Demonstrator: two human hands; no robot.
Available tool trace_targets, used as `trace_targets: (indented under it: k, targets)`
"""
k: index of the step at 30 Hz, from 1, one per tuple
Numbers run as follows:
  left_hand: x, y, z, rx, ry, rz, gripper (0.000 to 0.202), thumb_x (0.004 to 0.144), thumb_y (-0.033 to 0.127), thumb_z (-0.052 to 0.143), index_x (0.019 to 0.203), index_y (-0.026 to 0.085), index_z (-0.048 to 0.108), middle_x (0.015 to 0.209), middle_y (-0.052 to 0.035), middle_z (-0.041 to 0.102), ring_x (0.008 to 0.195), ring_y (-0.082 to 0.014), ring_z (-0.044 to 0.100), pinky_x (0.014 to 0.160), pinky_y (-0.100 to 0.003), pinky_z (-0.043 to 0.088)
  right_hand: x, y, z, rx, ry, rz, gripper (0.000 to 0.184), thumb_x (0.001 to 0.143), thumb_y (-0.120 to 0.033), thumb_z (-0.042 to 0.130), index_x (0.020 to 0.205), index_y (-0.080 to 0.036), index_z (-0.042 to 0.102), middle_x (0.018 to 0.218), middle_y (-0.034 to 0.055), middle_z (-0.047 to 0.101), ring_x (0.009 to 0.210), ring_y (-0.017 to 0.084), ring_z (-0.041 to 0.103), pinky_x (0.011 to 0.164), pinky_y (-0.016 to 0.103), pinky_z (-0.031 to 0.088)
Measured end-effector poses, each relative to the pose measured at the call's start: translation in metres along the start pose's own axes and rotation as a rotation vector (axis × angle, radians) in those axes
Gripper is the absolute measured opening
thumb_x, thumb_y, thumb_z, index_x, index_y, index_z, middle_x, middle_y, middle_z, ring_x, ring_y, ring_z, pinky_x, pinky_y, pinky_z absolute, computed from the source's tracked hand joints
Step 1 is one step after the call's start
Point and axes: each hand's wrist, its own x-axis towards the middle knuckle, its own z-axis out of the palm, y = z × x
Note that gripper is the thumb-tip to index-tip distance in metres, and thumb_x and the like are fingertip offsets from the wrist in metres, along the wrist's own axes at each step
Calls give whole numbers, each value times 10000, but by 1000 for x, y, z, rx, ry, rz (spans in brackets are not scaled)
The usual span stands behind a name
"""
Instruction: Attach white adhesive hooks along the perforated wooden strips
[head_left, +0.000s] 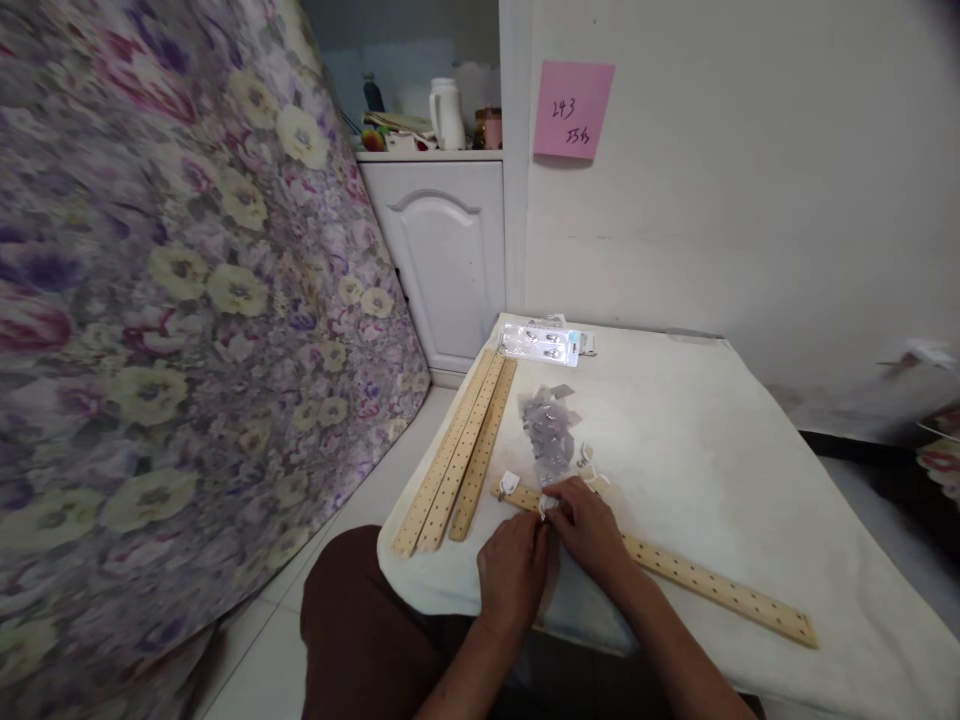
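My left hand (514, 570) and my right hand (589, 528) meet at the near edge of the table, both with fingers pinched. Between their fingertips is a small white piece (547, 503), mostly hidden, whose kind I cannot make out. It sits over a wooden strip with rows of holes (720, 592), which lies slantwise under my right hand and runs off to the right. Near the strip's left end rests a white tag-like piece (510, 484) with a small metal part. More small white pieces (589, 462) lie just beyond my right hand.
Several perforated wooden strips (457, 450) lie side by side along the table's left edge. A pile of small clear plastic packets (547, 430) is mid-table, with a blister pack (536, 343) at the far edge. A floral curtain (210, 300) hangs at left; a white cabinet (450, 260) stands behind.
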Motion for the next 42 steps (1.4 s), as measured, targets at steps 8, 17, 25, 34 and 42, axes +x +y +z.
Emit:
trace_targets:
  k: [8, 17, 25, 34, 42]
  targets:
    - [0, 2, -4, -1, -7, -8, 228, 929, 301, 373, 974, 249, 590, 911, -14, 672, 892, -172, 605, 755, -266, 400, -2, 0, 0, 16, 14, -10, 274, 790, -174, 517, 1039, -206, 626, 1029, 51, 618, 962, 189, 585, 874, 307, 438]
    - [0, 1, -3, -13, -10, 6, 240, 933, 302, 357, 955, 245, 589, 893, -12, 663, 876, -170, 601, 747, -266, 395, -1, 0, 1, 12, 11, -9, 280, 792, -162, 515, 1043, -209, 629, 1033, 52, 620, 960, 185, 587, 866, 299, 437]
    - [0, 0, -3, 1, -18, -5, 240, 933, 310, 350, 942, 250, 582, 889, -10, 664, 886, -174, 601, 736, -270, 386, 0, -2, 1, 44, 2, 12, 275, 777, -151, 521, 1019, -213, 637, 1028, 50, 623, 979, 192, 587, 879, 304, 435]
    - [0, 1, -7, 18, -18, -12, 257, 934, 324, 338, 905, 240, 580, 863, -15, 669, 855, -171, 605, 709, -262, 380, 1, -1, 3, 58, 23, -1, 284, 757, -146, 524, 1007, -209, 645, 1003, 51, 632, 959, 188, 595, 877, 308, 444]
    - [-2, 0, -6, -27, 22, -14, 256, 938, 321, 334, 913, 244, 576, 847, -8, 658, 841, -169, 605, 698, -262, 370, -2, -1, 4, 65, 71, -37, 302, 747, -150, 517, 1023, -205, 629, 994, 48, 633, 932, 190, 594, 859, 318, 453]
